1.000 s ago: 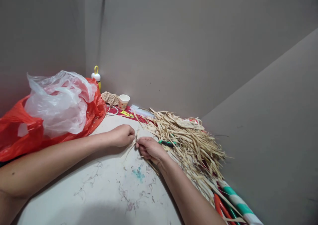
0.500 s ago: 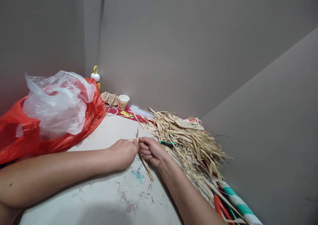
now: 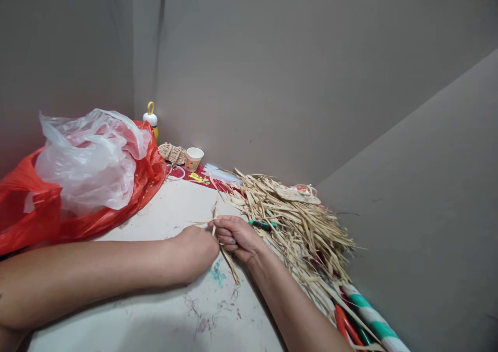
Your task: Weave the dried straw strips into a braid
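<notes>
My right hand (image 3: pixel 235 236) pinches thin straw strands (image 3: pixel 215 218) between thumb and fingertips, over the white tabletop (image 3: pixel 167 207). Pressed close beside it, my left hand (image 3: pixel 196 253) is turned with its back toward me. Its fingers are curled and mostly hidden, apparently around the lower part of the same strands. Loose straw ends (image 3: pixel 232 270) hang out below the right hand, and a few thin ends stick out above and to the left. Just right of my right hand lies a green and black tool handle (image 3: pixel 261 225), partly under straw.
A large heap of dry straw (image 3: pixel 299 212) covers the right side. Red and white plastic bags (image 3: pixel 93 160) fill the left. Along the back stand a paper cup (image 3: pixel 194 159), a woven straw sole (image 3: pixel 173 154) and a yellow-topped bottle (image 3: pixel 150 117). A green-striped roll (image 3: pixel 375 315) lies front right.
My left hand has shifted down and turned, its back now toward me. The right hand keeps its pinch on the straw in nearly the same place.
</notes>
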Tool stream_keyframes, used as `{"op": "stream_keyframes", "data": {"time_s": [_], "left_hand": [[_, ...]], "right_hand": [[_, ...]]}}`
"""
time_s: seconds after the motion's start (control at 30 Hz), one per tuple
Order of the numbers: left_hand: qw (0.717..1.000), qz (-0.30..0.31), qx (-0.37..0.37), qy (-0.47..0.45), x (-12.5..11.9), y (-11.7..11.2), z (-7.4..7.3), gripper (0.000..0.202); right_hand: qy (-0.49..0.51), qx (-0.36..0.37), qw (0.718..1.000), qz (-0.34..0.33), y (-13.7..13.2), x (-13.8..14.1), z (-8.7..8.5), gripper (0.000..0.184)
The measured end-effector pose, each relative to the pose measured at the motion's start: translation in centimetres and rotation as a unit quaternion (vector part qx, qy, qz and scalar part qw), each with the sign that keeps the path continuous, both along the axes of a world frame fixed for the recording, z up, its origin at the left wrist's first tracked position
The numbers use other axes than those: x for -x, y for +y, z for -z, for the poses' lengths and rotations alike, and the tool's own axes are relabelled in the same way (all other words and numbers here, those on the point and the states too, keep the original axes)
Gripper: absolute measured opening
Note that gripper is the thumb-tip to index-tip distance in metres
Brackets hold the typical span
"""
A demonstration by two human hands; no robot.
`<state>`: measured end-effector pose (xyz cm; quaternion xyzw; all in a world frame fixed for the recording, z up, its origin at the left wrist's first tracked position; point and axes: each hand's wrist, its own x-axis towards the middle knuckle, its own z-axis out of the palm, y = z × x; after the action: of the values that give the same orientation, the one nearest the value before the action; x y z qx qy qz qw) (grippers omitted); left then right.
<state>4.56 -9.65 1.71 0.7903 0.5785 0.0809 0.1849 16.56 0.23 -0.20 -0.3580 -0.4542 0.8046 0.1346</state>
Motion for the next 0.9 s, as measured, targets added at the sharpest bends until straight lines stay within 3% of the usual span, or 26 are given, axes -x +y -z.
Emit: {"op": "stream_keyframes", "data": {"time_s": [0.03, 0.1, 0.17, 0.23, 0.27, 0.33, 0.43, 0.47, 0.53, 0.73, 0.9], "left_hand": [[0.998, 0.032, 0.021, 0.051, 0.0, -0.4, -0.9, 0.012], [0.998, 0.041, 0.004, 0.041, 0.7, -0.7, -3.0, 0.014], [0.995, -0.043, -0.086, -0.041, 1.9, 0.0, -4.7, 0.017], [0.974, -0.138, -0.147, -0.099, 3.1, 1.5, -5.1, 0.022], [0.965, -0.167, -0.144, -0.140, 3.6, 2.4, -4.7, 0.021], [0.950, -0.195, -0.024, -0.244, 4.1, 4.0, -2.9, 0.029], [0.880, -0.193, 0.208, -0.380, 3.5, 5.2, 0.2, 0.023], [0.867, -0.188, 0.223, -0.403, 3.2, 5.2, 1.0, 0.020], [0.858, -0.183, 0.231, -0.420, 2.8, 5.1, 1.8, 0.018], [0.906, -0.136, 0.141, -0.374, 2.9, 4.8, 2.0, 0.018], [0.916, -0.133, 0.102, -0.364, 2.9, 5.2, 1.9, 0.021]], "right_hand": [[0.003, 0.000, 1.000, -0.003, 0.1, -0.1, 0.0, 0.022], [0.011, 0.000, 1.000, -0.007, 0.2, -0.2, 0.0, 0.022], [0.019, -0.002, 1.000, -0.011, 0.3, -0.3, 0.1, 0.026], [0.025, -0.003, 1.000, -0.016, 0.4, -0.3, 0.1, 0.028], [0.026, -0.004, 0.999, -0.018, 0.4, -0.3, 0.0, 0.027], [0.027, -0.009, 0.999, -0.019, 0.4, -0.3, 0.0, 0.026], [0.022, -0.020, 0.999, -0.020, 0.3, -0.3, 0.1, 0.027], [0.018, -0.023, 0.999, -0.022, 0.3, -0.3, 0.2, 0.026], [0.008, -0.029, 0.999, -0.030, 0.3, -0.3, 0.4, 0.026], [0.000, -0.047, 0.998, -0.047, 0.3, -0.4, 0.7, 0.028], [0.016, -0.061, 0.995, -0.077, 0.5, -0.7, 0.4, 0.021]]}}
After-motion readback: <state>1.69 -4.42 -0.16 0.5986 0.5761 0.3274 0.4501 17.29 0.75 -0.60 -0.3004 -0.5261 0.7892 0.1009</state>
